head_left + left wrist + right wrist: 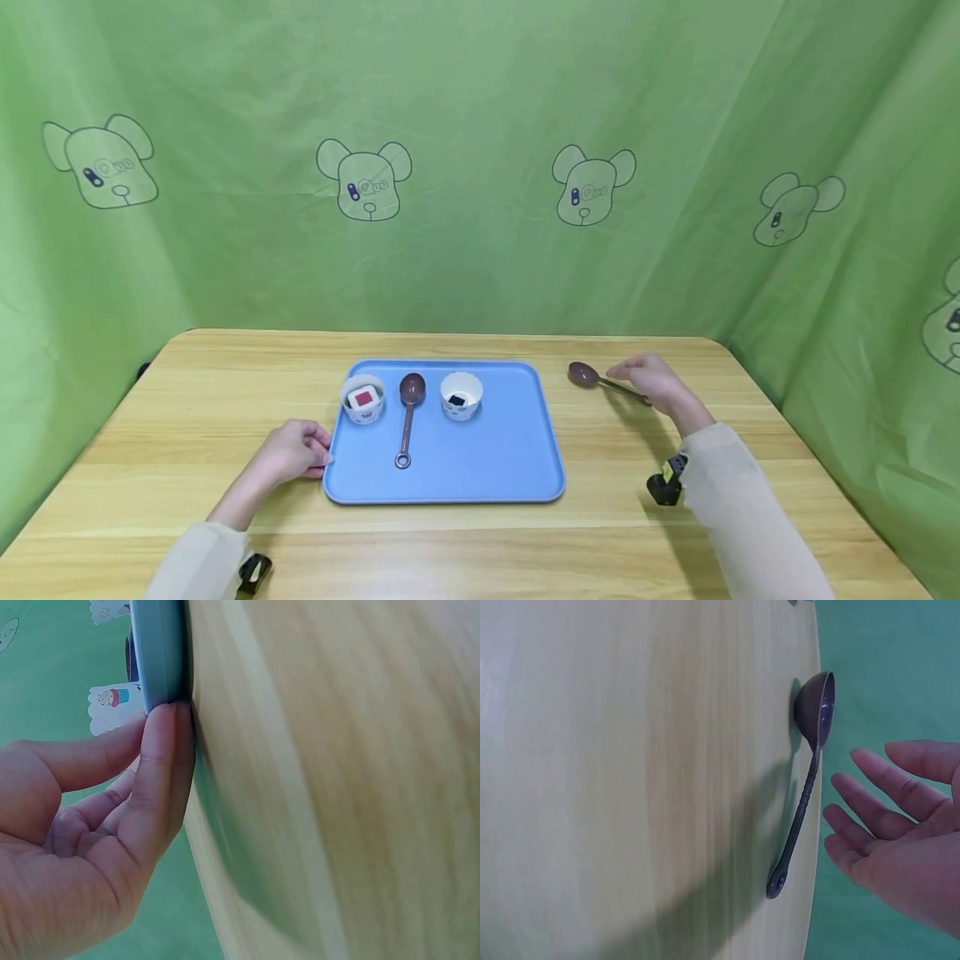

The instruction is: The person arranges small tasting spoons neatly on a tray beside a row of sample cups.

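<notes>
My left hand (294, 451) pinches the left edge of a blue tray (502, 467), thumb at the rim and fingers at its side and underside in the left wrist view. On the tray, a brown spoon (408, 421) lies between two white paper cups. The left cup (365, 417) holds a white block with a red square top; the right cup (472, 390) has a small black piece inside. Right of the tray, another brown spoon (804, 796) lies on the table. My right hand (651, 382) hovers over its handle, fingers loosely extended and apart from it.
The tray stands on a wooden table (480, 550). Green curtains (480, 275) with bear-head drawings hang behind and along the sides. A black device (665, 483) sits at my right wrist, another (255, 573) at the left.
</notes>
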`<state>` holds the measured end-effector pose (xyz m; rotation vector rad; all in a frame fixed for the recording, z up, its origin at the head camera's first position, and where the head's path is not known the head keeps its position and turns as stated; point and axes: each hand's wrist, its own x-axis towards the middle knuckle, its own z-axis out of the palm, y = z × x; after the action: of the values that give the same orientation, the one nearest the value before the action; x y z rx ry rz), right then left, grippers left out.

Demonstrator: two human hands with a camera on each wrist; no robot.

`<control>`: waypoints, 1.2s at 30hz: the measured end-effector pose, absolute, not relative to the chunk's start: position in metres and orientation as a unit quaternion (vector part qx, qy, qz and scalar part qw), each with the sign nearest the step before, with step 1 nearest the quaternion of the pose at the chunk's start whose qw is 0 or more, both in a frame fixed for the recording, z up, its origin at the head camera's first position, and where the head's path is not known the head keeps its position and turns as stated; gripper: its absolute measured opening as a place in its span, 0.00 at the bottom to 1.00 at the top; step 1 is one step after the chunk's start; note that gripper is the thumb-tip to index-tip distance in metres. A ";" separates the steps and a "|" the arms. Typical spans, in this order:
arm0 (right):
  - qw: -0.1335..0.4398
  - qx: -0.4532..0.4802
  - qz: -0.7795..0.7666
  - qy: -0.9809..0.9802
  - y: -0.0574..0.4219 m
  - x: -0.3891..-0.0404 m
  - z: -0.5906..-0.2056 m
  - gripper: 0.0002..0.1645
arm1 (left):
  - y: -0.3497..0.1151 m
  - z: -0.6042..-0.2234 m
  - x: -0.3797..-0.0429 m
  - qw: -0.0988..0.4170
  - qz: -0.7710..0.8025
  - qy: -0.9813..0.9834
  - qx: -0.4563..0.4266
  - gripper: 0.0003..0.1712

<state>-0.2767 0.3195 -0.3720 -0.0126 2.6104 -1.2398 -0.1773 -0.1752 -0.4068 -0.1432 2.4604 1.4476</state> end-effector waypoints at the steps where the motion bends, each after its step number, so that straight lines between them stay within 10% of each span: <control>1: 0.124 -0.004 -0.423 0.898 0.320 -0.277 -0.373 0.23 | -0.175 -0.407 -0.177 0.141 0.501 0.852 -0.050 0.08; 36: 0.124 0.002 -0.410 0.904 0.321 -0.275 -0.390 0.20 | -0.174 -0.407 -0.177 0.138 0.500 0.853 -0.055 0.09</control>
<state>-0.2752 0.3206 -0.3896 0.0071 2.6343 -1.1948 -0.1766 -0.1744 -0.4074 -0.1594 2.4683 1.4447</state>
